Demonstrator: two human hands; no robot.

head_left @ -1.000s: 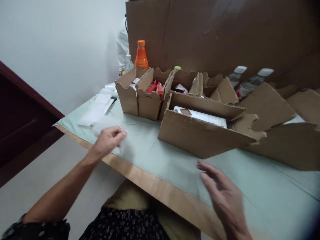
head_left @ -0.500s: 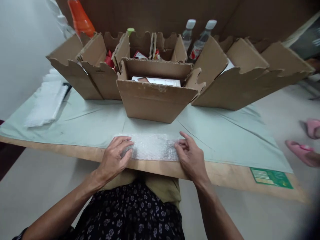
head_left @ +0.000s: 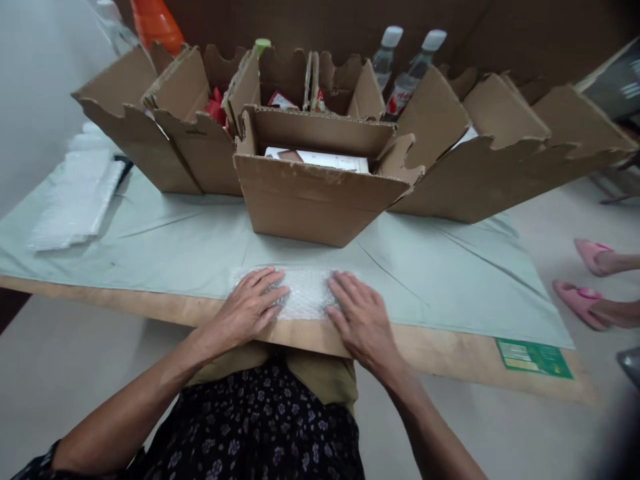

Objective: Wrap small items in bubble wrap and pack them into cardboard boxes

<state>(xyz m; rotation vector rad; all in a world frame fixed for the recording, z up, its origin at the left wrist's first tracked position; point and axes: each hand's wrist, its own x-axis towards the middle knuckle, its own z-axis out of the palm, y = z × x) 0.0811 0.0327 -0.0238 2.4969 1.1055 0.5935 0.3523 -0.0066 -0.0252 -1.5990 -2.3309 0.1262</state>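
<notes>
A small sheet of bubble wrap [head_left: 306,293] lies flat at the near edge of the table [head_left: 450,353], on a pale green cloth [head_left: 190,240]. My left hand [head_left: 250,308] rests palm down on the sheet's left part, fingers stretched out. My right hand [head_left: 360,320] lies flat on its right part, fingers also extended. Both hands press on the wrap and hold nothing. Just behind the sheet stands an open cardboard box [head_left: 315,193] with a white flat item inside.
Several more open cardboard boxes [head_left: 165,133] line the back, some with red packets. Bottles [head_left: 410,80] and an orange bottle [head_left: 155,23] stand behind. A stack of bubble wrap [head_left: 75,200] lies far left. Another person's feet in pink shoes [head_left: 585,300] are at right.
My hands slid inward over the bubble wrap, from its two ends toward its middle, and now lie flat on it. A second ago the left hand was bringing the sheet over.
</notes>
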